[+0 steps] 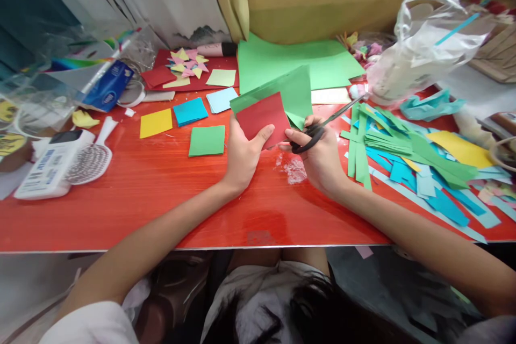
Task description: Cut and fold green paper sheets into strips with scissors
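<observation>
In the head view, the left hand [245, 156] pinched a red square [264, 118] against folded green paper [296, 91], both raised above the counter [161, 199]. The right hand [322, 156] gripped black scissors [316, 131], blades pointing away, fingertips at the red square's edge. A loosened left thumb could have let the layers slide out of line; a careless swing rightward might have caught the cut strips [387, 142].

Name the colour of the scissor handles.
The scissor handles are black; the head view shows them.
</observation>
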The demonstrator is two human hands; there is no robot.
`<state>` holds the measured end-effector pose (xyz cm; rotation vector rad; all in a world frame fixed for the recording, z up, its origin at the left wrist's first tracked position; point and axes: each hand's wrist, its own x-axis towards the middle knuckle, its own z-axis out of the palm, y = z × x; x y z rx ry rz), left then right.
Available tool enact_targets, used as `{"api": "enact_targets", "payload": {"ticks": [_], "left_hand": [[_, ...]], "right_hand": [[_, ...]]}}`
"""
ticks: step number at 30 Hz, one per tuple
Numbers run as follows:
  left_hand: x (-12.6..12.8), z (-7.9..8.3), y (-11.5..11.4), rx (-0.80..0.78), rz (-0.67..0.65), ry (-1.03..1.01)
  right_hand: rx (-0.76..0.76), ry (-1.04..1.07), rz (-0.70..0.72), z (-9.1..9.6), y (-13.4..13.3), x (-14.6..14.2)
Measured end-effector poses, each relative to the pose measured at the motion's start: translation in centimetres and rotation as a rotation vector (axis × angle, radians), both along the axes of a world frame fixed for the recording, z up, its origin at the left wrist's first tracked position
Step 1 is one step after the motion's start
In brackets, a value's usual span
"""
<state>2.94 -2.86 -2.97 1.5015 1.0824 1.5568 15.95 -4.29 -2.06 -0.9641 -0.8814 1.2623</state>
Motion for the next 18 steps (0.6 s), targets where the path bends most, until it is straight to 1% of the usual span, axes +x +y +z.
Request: {"api": "enact_targets", "payload": {"ticks": [5, 9, 14, 18], "left_hand": [[-0.2, 0.2, 0.2, -0.065, -0.038, -0.037], [-0.9, 0.6, 1.0, -0.119, -0.096, -0.104], [-2.1, 1.2, 2.0, -0.182, -0.081, -0.125], [-2.0, 1.4, 2.0, -0.210, -0.091, -0.155]], "right_hand": [[0.077, -0.110, -0.007, -0.6, 0.5, 0.5], [0.110, -0.137, -0.048, -0.8, 0.9, 1.0], [0.133, -0.162, -0.057, -0.9, 1.3, 1.4], [0.130, -0.178, -0.072, -1.1, 1.3, 1.4]]}}
